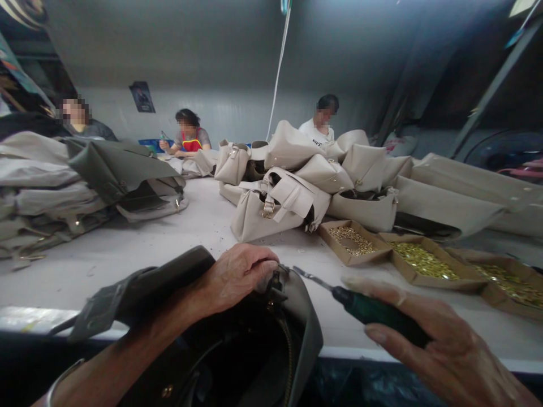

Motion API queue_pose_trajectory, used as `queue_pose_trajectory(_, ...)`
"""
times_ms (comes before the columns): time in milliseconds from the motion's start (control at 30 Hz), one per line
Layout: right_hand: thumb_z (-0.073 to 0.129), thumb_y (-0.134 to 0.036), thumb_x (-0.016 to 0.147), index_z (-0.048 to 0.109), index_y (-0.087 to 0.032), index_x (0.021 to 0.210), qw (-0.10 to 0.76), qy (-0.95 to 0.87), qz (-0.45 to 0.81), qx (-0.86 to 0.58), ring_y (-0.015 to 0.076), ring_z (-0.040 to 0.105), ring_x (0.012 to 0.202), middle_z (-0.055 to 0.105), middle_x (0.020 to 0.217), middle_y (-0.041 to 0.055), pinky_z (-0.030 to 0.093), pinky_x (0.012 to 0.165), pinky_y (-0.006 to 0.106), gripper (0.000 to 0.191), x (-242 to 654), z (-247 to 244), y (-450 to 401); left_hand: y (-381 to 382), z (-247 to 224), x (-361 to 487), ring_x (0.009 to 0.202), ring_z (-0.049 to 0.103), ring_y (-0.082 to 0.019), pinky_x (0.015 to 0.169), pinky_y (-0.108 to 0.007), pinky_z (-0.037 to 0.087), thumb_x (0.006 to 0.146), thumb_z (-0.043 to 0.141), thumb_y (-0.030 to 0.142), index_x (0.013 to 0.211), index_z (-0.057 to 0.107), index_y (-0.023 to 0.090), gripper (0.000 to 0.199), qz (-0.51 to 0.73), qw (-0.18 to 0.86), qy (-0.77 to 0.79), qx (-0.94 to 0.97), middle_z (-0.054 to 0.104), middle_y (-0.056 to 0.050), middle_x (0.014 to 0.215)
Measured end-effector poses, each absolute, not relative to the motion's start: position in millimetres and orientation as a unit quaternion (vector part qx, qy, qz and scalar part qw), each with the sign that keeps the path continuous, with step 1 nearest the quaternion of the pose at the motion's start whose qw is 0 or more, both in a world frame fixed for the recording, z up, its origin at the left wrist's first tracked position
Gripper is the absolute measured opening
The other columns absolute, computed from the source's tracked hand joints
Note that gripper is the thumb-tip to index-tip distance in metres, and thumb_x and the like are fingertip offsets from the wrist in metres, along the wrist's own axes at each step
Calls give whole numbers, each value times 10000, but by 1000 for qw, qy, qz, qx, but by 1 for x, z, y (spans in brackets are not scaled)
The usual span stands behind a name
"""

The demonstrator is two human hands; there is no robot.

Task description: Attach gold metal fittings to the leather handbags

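Note:
A dark olive bag [311, 328] lies open at the table's front edge, its zipper running down the right side of the opening. My left hand [240, 274] reaches over it, fingers closed on the bag's top edge beside a small metal fitting. In my right hand [428, 328] is a screwdriver-like tool [377, 311] with a dark green handle, held between thumb and fingers. The tool's thin metal tip points left, just right of the bag's edge and apart from it.
Beige bags [271, 212] are piled across the table's middle and right. Another stack [51, 198] stands at left. Cardboard trays [350, 260] of small gold-coloured parts sit at right. Several people work behind the table [203, 198]. A white cord [278, 73] hangs down.

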State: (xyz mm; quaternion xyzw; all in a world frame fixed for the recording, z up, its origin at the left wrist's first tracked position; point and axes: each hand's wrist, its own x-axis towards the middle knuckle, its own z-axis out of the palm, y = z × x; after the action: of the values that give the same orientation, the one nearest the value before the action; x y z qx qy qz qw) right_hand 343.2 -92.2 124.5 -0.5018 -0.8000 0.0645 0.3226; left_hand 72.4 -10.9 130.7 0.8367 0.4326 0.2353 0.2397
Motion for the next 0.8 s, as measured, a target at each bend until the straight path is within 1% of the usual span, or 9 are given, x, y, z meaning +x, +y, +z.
queue_pose_trajectory(33,543,-400,868,621,-272,1165,295,-833,12,-467,211,659,730,694,928,62,518,552,278,333,336,128,-92,-11,131,72,800,595,-144,733,-244,398,921,426,337,957,679,203,289,234,239,431,838,684,8,857)
queue_pose_trajectory(67,505,-363,896,612,-273,1176,267,-861,-27,-432,194,659,713,691,932,57,512,546,265,314,329,131,-90,-12,132,72,788,592,-142,718,-243,394,923,422,334,945,679,199,290,232,240,430,839,681,10,842)
queue_pose_trajectory(167,428,-260,933,573,-241,1211,197,-899,-108,-375,133,609,553,657,806,28,437,458,226,313,315,139,-84,-12,133,72,762,583,-137,689,-243,383,925,416,328,922,675,192,293,233,242,428,839,670,12,807)
queue_pose_trajectory(267,448,-220,914,553,-221,1214,165,-898,-169,-371,127,590,535,629,762,12,375,445,233,318,311,144,-78,-12,132,72,745,577,-137,680,-244,380,923,415,324,904,676,194,292,231,245,427,839,662,10,790)
queue_pose_trajectory(400,534,-197,848,570,-233,1158,144,-897,-186,-374,113,558,488,610,702,-16,297,436,251,314,309,151,-78,-11,131,72,751,576,-143,685,-241,385,921,410,325,911,677,207,292,237,248,428,836,660,6,795)
queue_pose_trajectory(533,576,-154,770,620,-236,1031,117,-883,-211,-403,107,452,410,585,645,-14,198,418,282,276,299,162,-90,-15,130,74,771,577,-153,683,-235,393,919,414,350,898,676,213,296,242,245,433,833,663,0,810)
queue_pose_trajectory(600,568,-101,726,635,-210,942,94,-885,-234,-391,121,434,430,574,625,2,188,429,292,251,290,172,-99,-17,130,75,782,576,-159,682,-235,394,916,420,362,899,674,211,295,242,236,439,833,663,-4,813)
queue_pose_trajectory(700,562,-30,665,626,-171,849,62,-898,-259,-352,133,456,492,580,637,24,220,452,287,241,278,189,-107,-19,129,77,742,571,-159,663,-243,387,919,417,374,898,676,205,310,236,218,438,840,654,-5,769)
queue_pose_trajectory(800,574,-6,656,610,-167,806,36,-906,-268,-325,119,431,474,556,601,6,199,456,278,222,275,201,-103,-20,125,76,750,582,-164,687,-261,385,927,400,390,938,677,213,329,233,203,435,846,661,-2,769)
